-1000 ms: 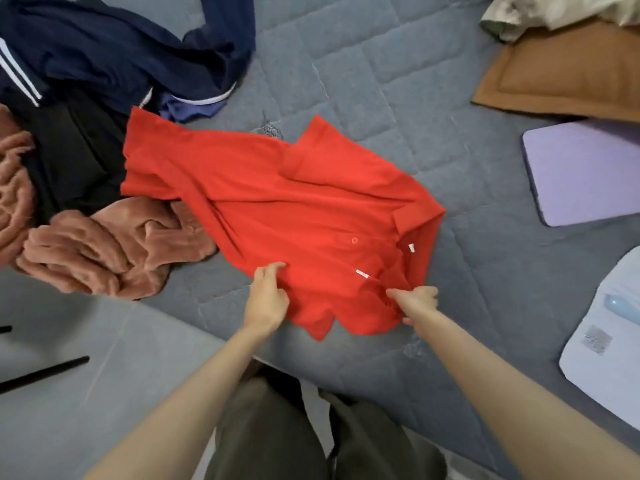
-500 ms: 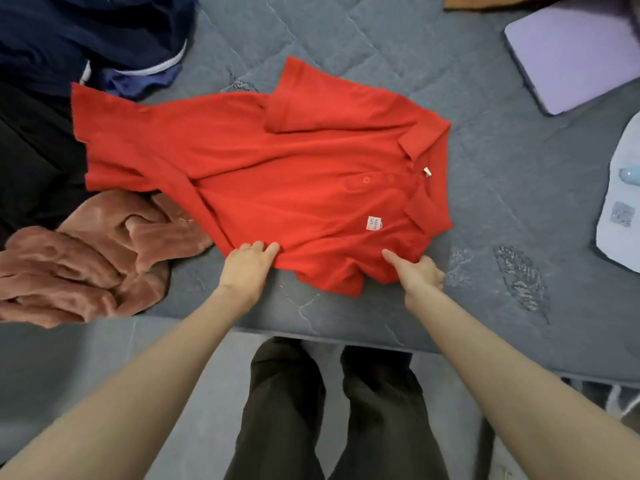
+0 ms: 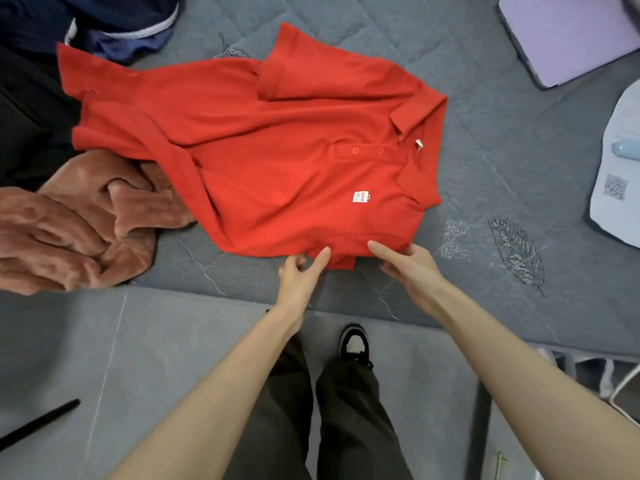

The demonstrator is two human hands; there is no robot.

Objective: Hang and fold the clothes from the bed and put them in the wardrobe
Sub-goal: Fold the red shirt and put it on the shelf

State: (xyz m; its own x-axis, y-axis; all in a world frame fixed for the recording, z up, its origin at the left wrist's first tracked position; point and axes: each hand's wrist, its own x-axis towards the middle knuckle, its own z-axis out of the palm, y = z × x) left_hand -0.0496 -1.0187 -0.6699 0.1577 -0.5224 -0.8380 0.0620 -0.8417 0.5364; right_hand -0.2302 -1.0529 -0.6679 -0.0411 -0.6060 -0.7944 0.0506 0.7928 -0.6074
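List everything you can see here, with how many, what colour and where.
polo shirt: 1, red, flat mid-bed
fleece garment: 1, brown, bed's left edge
navy garment: 1, white-trimmed, top left
black garment: 1, far left
purple pad: 1, top right
pale blue item: 1, right edge
bed: 1, grey quilted
black rod: 1, floor, lower left
shoe: 1, black and white
left hand: at shirt's near sleeve
right hand: same sleeve

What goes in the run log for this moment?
stage: folding | item: red polo shirt flat on bed | left hand: open at near sleeve | right hand: open at near sleeve
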